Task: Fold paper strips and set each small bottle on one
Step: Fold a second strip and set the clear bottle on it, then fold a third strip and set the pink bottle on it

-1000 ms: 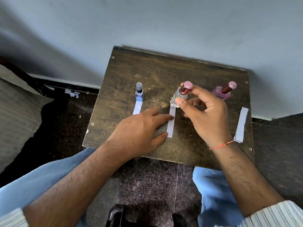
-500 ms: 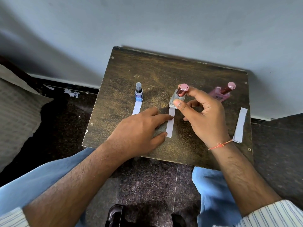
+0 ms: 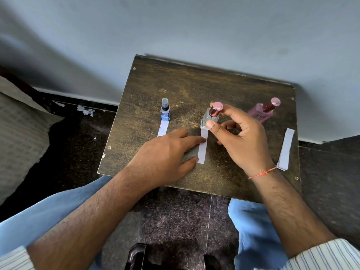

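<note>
Thumb and fingers of the right hand (image 3: 241, 141) form the working grip, pinching a clear bottle (image 3: 210, 118) with a dark red, pink-topped cap; the thumb tip lies on the bottle's near lower edge and a finger touches the cap. The bottle stands at the far end of the middle paper strip (image 3: 202, 148), which runs toward the person on the counter (image 3: 194, 88). Whether its base rests fully on the strip cannot be told. The left hand (image 3: 165, 158) lies flat with fingers spread and nearly straight, forefinger and thumb tips touching the strip's left edge, holding nothing. To the left, a small blue bottle (image 3: 165, 112) with a dark cap stands upright on the far end of another strip (image 3: 162, 128). To the right, a pink bottle (image 3: 263, 112) sits tilted near the wall (image 3: 194, 32). A folded strip (image 3: 285, 149) lies by the counter's right edge, apart from every bottle. Blue trouser legs (image 3: 251, 230) show below the counter.
</note>
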Motion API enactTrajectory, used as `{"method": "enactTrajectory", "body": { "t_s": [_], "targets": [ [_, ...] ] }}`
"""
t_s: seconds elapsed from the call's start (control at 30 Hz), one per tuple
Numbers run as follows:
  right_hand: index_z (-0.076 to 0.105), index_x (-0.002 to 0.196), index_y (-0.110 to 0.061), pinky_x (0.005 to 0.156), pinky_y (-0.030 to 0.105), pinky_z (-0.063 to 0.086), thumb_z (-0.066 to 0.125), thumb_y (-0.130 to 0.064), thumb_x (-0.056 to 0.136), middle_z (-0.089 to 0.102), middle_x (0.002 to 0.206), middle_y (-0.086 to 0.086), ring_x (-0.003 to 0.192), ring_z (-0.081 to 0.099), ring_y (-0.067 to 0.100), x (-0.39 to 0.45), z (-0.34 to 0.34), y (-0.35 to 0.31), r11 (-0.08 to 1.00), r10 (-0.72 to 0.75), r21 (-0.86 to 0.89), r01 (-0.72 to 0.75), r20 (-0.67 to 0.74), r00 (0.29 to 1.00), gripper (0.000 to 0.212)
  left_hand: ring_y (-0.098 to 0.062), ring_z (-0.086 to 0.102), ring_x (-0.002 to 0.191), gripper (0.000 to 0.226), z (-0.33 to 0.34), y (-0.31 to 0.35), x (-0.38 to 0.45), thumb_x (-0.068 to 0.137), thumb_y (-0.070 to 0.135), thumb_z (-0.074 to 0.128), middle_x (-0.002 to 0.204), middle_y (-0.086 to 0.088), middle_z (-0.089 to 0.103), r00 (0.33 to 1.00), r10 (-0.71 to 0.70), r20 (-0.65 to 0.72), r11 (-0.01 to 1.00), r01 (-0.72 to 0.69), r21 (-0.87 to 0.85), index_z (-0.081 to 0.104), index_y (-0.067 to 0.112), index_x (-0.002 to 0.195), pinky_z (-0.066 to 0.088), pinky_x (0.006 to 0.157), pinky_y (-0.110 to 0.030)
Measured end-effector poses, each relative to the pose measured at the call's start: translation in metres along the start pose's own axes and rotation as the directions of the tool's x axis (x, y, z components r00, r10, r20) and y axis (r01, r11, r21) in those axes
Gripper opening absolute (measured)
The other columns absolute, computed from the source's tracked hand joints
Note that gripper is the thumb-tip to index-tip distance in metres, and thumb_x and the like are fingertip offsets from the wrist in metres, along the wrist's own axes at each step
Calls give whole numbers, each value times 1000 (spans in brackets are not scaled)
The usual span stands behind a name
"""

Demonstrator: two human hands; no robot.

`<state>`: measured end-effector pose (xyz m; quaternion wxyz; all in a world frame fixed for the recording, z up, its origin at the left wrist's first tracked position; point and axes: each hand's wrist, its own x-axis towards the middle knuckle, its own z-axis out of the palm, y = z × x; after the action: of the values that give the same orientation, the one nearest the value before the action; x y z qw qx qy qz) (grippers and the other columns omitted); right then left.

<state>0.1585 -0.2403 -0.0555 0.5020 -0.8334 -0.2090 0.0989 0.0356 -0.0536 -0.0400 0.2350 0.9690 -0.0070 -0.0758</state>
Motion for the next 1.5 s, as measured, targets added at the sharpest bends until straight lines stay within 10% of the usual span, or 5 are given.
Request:
{"method": "enactTrajectory", "body": {
  "t_s": [0.33, 0.73, 0.97, 1.17, 1.5],
  "targets": [
    [68, 146, -30, 86, 17, 58, 88, -24, 91, 75, 134, -16, 87, 76, 2, -5, -1, -4, 1000, -9, -6, 10, 19, 1000, 58, -6, 59, 92, 54, 2, -3, 2, 102, 53, 59, 109, 22, 46, 1000, -9, -8, 999, 8, -38, 47, 47, 155, 63, 80, -39],
    [59, 154, -19, 78, 17, 63, 90, -13, 89, 71, 145, -11, 93, 80, 4, -18, -15, 1, 997, -43, 71, 43, -1, 999, 72, -2, 60, 75, 35, 4, 8, 10, 99, 47, 65, 84, 17, 63, 988, 33, -151, 980, -62, -191, 71, 39, 133, 56, 62, -31],
    [83, 114, -19, 58, 17, 52, 80, -30, 99, 79, 81, -12, 57, 67, 4, -28, -36, 4, 995, -76, -74, 69, -101, 992, 19, -1, 66, 86, 29, 12, 27, 18, 103, 44, 67, 88, 16, 68, 974, 139, -177, 957, -178, -228, 77, 30, 128, 60, 77, -33],
    [59, 66, -12, 54, 28, 43, 77, -41, 99, 58, 57, -6, 50, 51, 11, -31, -54, 9, 986, -95, -163, 45, -310, 946, 48, -1, 69, 85, 29, 15, 40, 23, 104, 48, 65, 90, 21, 67, 969, 159, -191, 944, -206, -259, 77, 32, 126, 61, 75, -35],
    [64, 139, -19, 81, 28, 57, 81, -26, 95, 65, 139, -9, 80, 68, 21, -20, -68, 33, 990, -34, -142, -15, -331, 943, 48, -2, 72, 87, 29, 17, 52, 27, 106, 50, 64, 101, 16, 75, 970, 200, -141, 927, -234, -294, 76, 35, 128, 62, 72, -34]
  ]
}}
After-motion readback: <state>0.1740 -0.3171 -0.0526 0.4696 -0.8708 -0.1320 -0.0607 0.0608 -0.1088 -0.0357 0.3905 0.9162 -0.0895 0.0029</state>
